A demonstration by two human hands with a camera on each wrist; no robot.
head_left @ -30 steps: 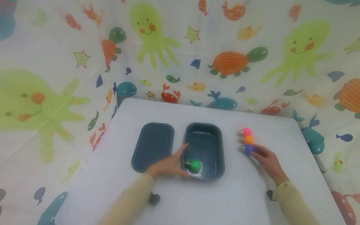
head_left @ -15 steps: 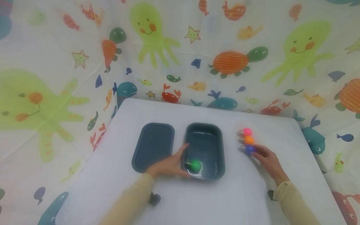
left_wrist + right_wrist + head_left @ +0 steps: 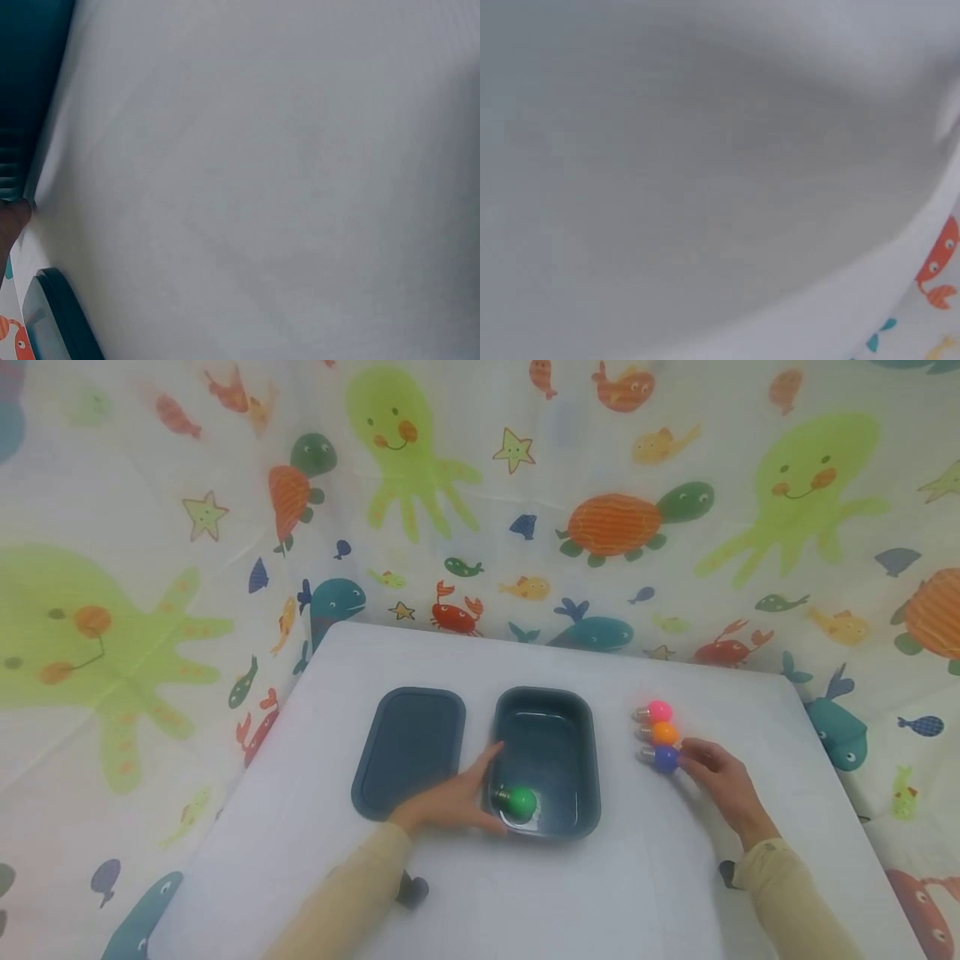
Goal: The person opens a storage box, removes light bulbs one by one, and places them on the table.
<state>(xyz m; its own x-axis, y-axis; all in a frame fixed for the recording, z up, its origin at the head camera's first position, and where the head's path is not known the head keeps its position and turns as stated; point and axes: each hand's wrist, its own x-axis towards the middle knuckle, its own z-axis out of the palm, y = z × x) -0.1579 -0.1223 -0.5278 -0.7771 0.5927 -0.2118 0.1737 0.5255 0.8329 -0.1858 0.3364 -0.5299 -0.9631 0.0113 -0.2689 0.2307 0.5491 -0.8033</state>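
Note:
My left hand [image 3: 450, 802] rests against the left side of a dark blue-grey rectangular container [image 3: 590, 760], with thumb and fingers spread along its wall. In the left wrist view, a fingertip [image 3: 12, 222] touches the container's edge [image 3: 34, 112]. A green light bulb [image 3: 521, 802] lies inside, near the front left corner. My right hand [image 3: 726, 785] is at the right of a blue light bulb [image 3: 665, 759], its fingertips right at the bulb's round end. Above the blue one, an orange bulb [image 3: 664, 734] and a pink bulb [image 3: 660, 712] lie in a column, metal bases facing left.
The matching flat lid [image 3: 412, 743] lies left of the container, partly behind my left hand. Everything stands on a white-covered table [image 3: 585, 902]. Behind and to the left hangs a curtain [image 3: 495, 485] printed with sea animals. Only white cloth [image 3: 705, 187] and some curtain show in the right wrist view.
My right hand has shifted slightly to the right, its fingers drawing back from the blue bulb, which stays beside the orange one. The left hand and container have kept their place.

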